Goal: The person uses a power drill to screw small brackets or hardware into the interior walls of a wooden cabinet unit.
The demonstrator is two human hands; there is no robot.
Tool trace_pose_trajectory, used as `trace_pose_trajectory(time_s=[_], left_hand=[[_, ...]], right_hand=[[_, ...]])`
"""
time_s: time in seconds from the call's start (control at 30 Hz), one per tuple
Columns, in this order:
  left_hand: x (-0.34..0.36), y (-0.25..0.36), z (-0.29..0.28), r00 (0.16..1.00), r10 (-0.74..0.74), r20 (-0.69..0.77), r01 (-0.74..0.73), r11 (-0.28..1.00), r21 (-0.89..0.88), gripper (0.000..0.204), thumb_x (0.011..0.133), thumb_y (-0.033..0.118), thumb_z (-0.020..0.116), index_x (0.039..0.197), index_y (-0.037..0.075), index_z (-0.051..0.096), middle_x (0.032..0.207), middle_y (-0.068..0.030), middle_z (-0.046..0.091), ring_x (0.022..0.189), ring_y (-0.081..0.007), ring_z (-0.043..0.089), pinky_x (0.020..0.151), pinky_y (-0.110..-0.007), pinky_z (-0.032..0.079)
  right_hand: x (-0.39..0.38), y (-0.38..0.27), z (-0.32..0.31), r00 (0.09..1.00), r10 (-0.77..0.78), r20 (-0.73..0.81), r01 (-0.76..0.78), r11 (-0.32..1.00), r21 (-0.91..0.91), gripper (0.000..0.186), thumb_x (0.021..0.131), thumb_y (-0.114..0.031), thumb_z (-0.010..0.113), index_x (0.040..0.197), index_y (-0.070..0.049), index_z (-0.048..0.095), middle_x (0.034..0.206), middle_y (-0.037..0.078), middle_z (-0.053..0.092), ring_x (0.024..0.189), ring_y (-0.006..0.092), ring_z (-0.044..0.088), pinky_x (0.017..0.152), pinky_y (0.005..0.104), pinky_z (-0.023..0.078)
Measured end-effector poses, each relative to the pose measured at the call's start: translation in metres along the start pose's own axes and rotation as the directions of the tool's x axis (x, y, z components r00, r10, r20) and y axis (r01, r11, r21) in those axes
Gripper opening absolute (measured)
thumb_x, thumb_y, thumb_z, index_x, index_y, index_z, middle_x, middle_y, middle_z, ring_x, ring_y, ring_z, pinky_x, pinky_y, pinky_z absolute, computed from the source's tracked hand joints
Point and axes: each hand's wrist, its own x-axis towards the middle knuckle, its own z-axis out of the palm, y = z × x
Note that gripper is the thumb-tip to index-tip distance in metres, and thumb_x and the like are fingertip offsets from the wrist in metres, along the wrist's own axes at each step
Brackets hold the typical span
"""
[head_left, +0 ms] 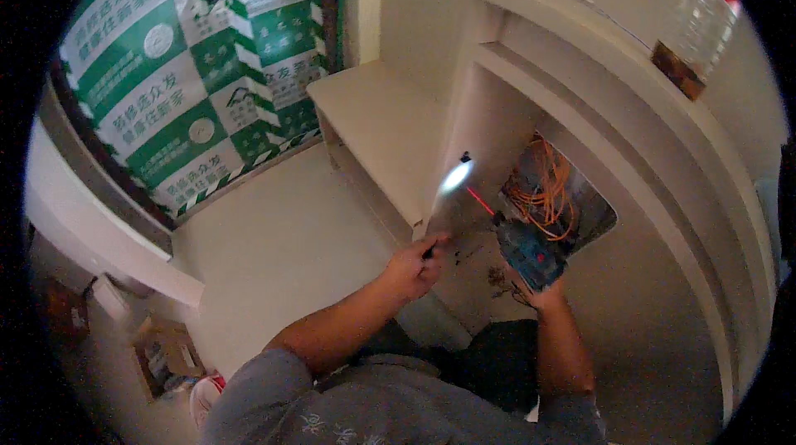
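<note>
My right hand [545, 291] is closed round the lower part of a blue-and-black cordless drill [531, 254]. A thin red line runs from the drill's front toward the pale side panel [458, 134] of the cabinet. On that panel is a bright white spot of light [456, 176], with a small black piece [465, 156] just above it. Lower left of the drill, my left hand [412, 269] is closed near the panel's front edge, slightly blurred. Something small and dark shows at its fingers; I cannot make out what it is.
Coiled orange cable [547, 184] fills a cut-out in the cabinet's back, beside the drill. Dark bits lie on the cabinet base. A plastic bottle [701, 34] stands on the curved top. To the left are a low bench [381, 126], a green-and-white covered door [207, 72] and a cardboard box [170, 354].
</note>
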Motion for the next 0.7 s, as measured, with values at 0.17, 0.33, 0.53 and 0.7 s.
trace_pose_trajectory(time_s=[0.17,0.33,0.53,0.7], left_hand=[[0.002,-0.044,-0.177,0.986,-0.092,-0.138,0.044,0.948,-0.314,0.023,0.099,0.013,0.051,0.117,0.002,0.057,0.087,-0.0047,0.056,0.064,-0.0111,0.045,0.051,-0.022,0.04],[-0.023,-0.055,-0.184,0.944,0.324,0.059,-0.258,0.617,0.743,0.019,0.097,0.005,0.052,0.113,0.0,0.061,0.098,-0.0072,0.065,0.083,-0.019,0.062,0.071,-0.026,0.055],[0.006,-0.05,-0.143,0.991,0.028,-0.133,-0.057,0.974,-0.218,0.03,0.099,0.004,0.051,0.125,-0.009,0.053,0.12,-0.017,0.064,0.108,-0.0253,0.064,0.092,-0.027,0.056],[-0.007,-0.035,-0.102,0.997,0.036,-0.071,-0.048,0.983,-0.178,0.035,0.1,-0.003,0.04,0.135,-0.007,0.047,0.124,-0.0187,0.06,0.116,-0.0302,0.061,0.093,-0.029,0.058]], right_hand=[[-0.021,0.016,-0.024,0.983,-0.057,0.176,0.13,0.89,-0.438,0.036,0.081,-0.015,0.074,0.115,-0.004,0.069,0.109,0.013,0.073,0.101,0.0247,0.069,0.089,0.0371,0.054],[-0.038,-0.019,0.001,0.912,-0.077,0.403,0.383,0.513,-0.768,0.053,0.062,-0.03,0.086,0.11,-0.011,0.072,0.097,0.012,0.074,0.087,0.0299,0.07,0.079,0.0407,0.055],[-0.04,-0.014,0.004,0.85,-0.083,0.52,0.51,0.379,-0.772,0.058,0.063,-0.033,0.083,0.116,-0.012,0.07,0.104,0.016,0.072,0.088,0.0366,0.068,0.082,0.0461,0.053],[-0.042,-0.015,0.003,0.847,-0.09,0.523,0.516,0.372,-0.772,0.062,0.061,-0.031,0.084,0.117,-0.009,0.068,0.104,0.017,0.07,0.09,0.0366,0.068,0.082,0.0449,0.052]])
